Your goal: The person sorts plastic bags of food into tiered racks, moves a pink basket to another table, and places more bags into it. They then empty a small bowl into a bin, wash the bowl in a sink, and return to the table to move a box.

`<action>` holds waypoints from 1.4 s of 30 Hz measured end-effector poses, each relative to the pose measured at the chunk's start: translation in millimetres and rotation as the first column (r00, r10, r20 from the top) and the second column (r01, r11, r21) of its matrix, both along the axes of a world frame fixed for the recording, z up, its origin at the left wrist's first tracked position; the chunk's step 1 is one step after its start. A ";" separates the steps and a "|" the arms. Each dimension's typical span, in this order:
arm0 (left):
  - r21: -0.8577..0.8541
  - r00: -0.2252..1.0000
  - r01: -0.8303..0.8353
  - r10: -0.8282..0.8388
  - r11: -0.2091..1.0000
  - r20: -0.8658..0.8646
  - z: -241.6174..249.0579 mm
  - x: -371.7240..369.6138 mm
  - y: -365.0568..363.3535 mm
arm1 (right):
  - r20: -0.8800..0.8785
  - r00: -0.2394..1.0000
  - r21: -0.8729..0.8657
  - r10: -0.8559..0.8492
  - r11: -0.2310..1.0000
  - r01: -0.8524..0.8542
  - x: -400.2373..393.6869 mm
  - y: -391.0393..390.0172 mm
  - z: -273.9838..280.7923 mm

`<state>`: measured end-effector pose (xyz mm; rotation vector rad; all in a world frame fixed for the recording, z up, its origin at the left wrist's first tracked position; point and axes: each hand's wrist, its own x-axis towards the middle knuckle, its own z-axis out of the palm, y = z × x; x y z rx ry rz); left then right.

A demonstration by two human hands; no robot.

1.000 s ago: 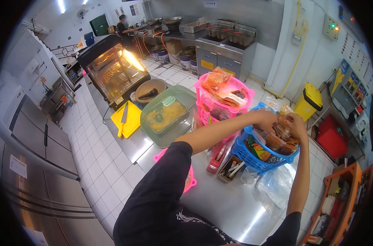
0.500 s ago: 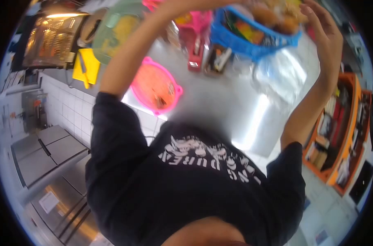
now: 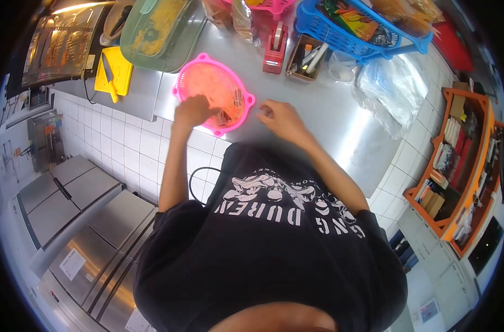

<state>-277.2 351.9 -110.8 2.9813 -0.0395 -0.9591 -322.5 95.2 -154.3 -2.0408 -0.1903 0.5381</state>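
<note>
My left hand [image 3: 193,112] is over the lower left part of a pink basket [image 3: 250,100], fingers curled together. The basket's bottom looks orange. Small dark items [image 3: 224,117] lie near my left fingertips; what the fingers hold, if anything, is too small to tell. Just right of the basket, my right hand [image 3: 282,119] hovers over the steel table [image 3: 324,119], half curled with a small gap between thumb and fingers. Nothing shows in it. A clear packet [image 3: 238,98] lies at the basket's right inner side.
Beyond are a red tape dispenser [image 3: 276,50], a box of pens [image 3: 308,58], a blue basket [image 3: 349,50] with packets and plastic bags [image 3: 393,91]. To the left, a knife [image 3: 107,69] lies on a yellow board [image 3: 122,77], beside a green-lidded container [image 3: 169,52].
Both my hands have come back from the far side of the table, near the blue basket. My left hand is now over the pink basket, my right hand beside it.
</note>
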 end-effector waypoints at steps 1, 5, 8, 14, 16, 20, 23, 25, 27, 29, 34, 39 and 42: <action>-0.012 0.993 -0.110 0.109 0.994 -0.054 -12.6 -8.4 1.6 | -0.003 1.000 -0.027 -0.031 0.999 0.031 4.2 20.2 -8.7; -0.143 0.911 -0.408 0.411 0.902 -0.006 -54.4 -43.5 1.5 | 0.278 0.960 -0.249 -0.035 0.963 0.107 13.3 80.7 -40.8; -0.200 0.842 -0.527 0.539 0.826 0.008 -70.5 -60.9 -2.4 | 0.384 0.923 -0.320 -0.015 0.936 0.148 19.2 101.5 -57.6; -0.373 0.742 -0.620 0.670 0.690 0.005 -75.2 -65.8 7.3 | 0.357 0.933 -0.524 0.035 0.835 0.169 24.5 109.4 -68.1; -0.464 0.670 -0.678 0.739 0.569 -0.073 -81.3 -69.5 11.4 | 0.379 0.925 -0.497 0.003 0.844 0.201 24.8 110.5 -59.8; -0.628 0.554 -0.707 0.806 0.324 -0.209 -103.8 -75.0 19.3 | 0.361 0.933 -0.532 0.003 0.822 0.203 26.5 115.6 -65.9; -0.651 0.534 -0.698 0.823 0.298 -0.195 -97.7 -74.6 13.3 | 0.346 0.937 -0.598 0.038 0.778 0.190 26.6 117.3 -65.6; -0.645 0.540 -0.681 0.833 0.346 -0.123 -82.8 -70.2 3.3 | 0.348 0.937 -0.604 0.018 0.769 0.209 24.9 118.9 -59.7; -0.634 0.473 -0.707 0.876 0.313 -0.094 -71.4 -62.5 -9.8 | 0.335 0.942 -0.592 -0.008 0.776 0.217 24.0 116.1 -50.5; -0.681 0.485 -0.651 0.874 0.334 -0.035 -81.2 -62.2 -17.0 | 0.324 0.945 -0.580 -0.036 0.782 0.229 25.0 109.5 -48.5; -0.749 0.578 -0.557 0.815 0.357 -0.042 -98.5 -62.0 -25.8 | 0.137 0.983 -0.272 -0.120 0.950 0.154 25.4 97.5 -50.4; -0.800 0.579 -0.509 0.814 0.317 -0.045 -87.0 -63.6 -36.1 | -0.033 0.981 0.010 -0.192 0.981 0.192 20.3 105.4 -43.6; -0.870 0.572 -0.447 0.814 0.208 -0.099 -109.9 -74.5 -36.5 | -0.048 0.981 0.069 -0.189 0.979 0.193 17.2 108.0 -57.0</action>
